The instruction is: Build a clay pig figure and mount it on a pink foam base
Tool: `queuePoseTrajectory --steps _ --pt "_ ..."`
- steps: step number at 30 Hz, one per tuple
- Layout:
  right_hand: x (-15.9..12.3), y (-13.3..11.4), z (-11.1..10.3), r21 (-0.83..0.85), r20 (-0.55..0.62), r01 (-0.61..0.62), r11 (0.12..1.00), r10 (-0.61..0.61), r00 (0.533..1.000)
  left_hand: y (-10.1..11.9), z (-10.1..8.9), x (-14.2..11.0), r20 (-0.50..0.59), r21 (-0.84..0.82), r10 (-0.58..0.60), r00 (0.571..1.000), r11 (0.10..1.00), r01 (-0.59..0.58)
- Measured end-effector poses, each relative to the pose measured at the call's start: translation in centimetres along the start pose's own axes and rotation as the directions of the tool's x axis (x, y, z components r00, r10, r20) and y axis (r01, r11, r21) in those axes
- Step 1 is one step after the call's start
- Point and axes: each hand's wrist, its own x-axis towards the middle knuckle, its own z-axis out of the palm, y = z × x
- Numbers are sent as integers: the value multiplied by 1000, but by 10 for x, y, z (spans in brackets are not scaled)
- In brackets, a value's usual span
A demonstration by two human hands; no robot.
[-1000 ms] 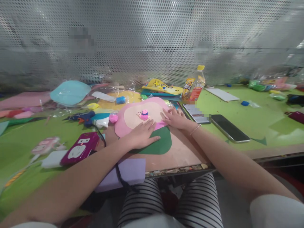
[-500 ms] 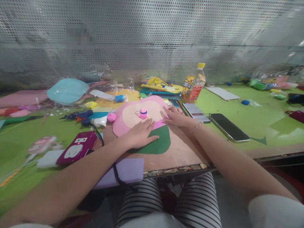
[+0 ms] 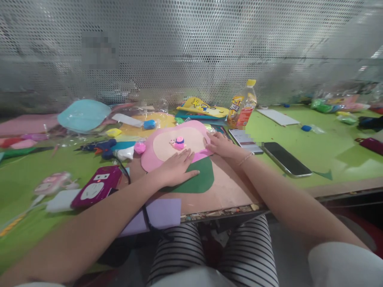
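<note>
Here, 2 hands (image 3: 176,169) rest on the pink-edged sheet (image 3: 148,155).

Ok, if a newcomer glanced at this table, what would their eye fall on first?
Probably the small pink-and-blue snail figure on the cream patch of the pink cutout. Hands frame it: the left hand across the cutout's near edge, the right hand at its right edge. Next, perhaps, the yellow-capped bottle, farther back, right of centre.
</note>
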Motion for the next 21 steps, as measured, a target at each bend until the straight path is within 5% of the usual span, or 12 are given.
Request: queuePoseTrajectory --steps 16,21 --pt "2 3 -7 205 95 -55 977 36 995 0 1 0 1 7 4 1000 1000 -4" --pt "2 -5 -18 351 -185 -30 936 101 978 1 0 0 -12 -1 3 1000 1000 -3"
